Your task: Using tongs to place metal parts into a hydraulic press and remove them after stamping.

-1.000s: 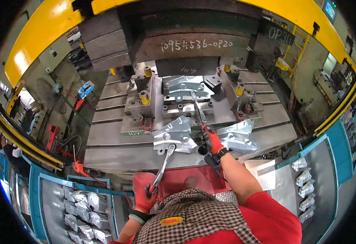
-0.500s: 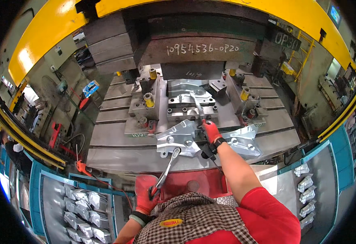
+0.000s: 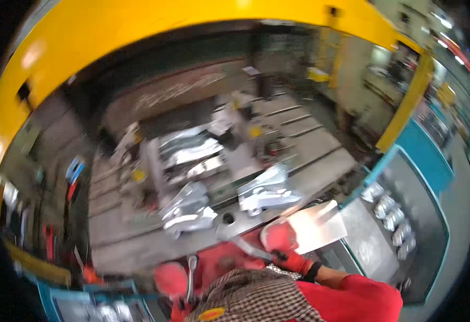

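My left hand, in a red glove at the lower edge, is closed around a long silvery tool with a round head, which looks like a ratchet wrench. My right hand, also red-gloved, grips a second silvery long-handled tool pointing left toward the press bed. Blur hides that tool's tip. Beyond the tools, one pressed metal part lies on the bed's front, and another pressed metal part lies to its right. A third shiny pressed part sits on the die farther back.
A red stand with rounded covers is between me and the press bed. The yellow press frame arches overhead. A blue-edged table at right carries several metal parts. More parts lie at lower left.
My right hand has drawn back from the die toward my body with its tool. My left hand and tool sit lower. The view has turned rightward and tilted, blurring the scene.
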A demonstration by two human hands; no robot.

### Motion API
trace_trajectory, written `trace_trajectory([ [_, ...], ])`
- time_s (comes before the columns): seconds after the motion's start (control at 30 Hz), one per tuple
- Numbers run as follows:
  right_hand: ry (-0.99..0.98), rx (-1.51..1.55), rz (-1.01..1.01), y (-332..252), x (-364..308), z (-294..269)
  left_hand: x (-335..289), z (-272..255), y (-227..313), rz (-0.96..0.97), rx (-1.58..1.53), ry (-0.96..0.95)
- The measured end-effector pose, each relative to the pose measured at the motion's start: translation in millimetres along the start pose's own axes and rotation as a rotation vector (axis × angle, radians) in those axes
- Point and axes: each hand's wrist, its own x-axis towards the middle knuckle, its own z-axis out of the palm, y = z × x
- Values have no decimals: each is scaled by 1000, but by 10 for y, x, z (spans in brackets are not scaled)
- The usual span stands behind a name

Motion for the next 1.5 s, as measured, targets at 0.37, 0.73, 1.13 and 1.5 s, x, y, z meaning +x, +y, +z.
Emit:
trace_trajectory([
  [0.37,198,-787,-250,693,-195,-68,1266,-95,1205,9,141,-98],
  [0.73,-112,-853,-131,558,121,-66,669,-286,786,-168,133,-34],
  [1.13,-27,-810,-239,438,96,-139,181,18,191,-38,36,106],
  [1.5,21,-863,-173,455,37,-128,274,-159,480,32,212,89],
])
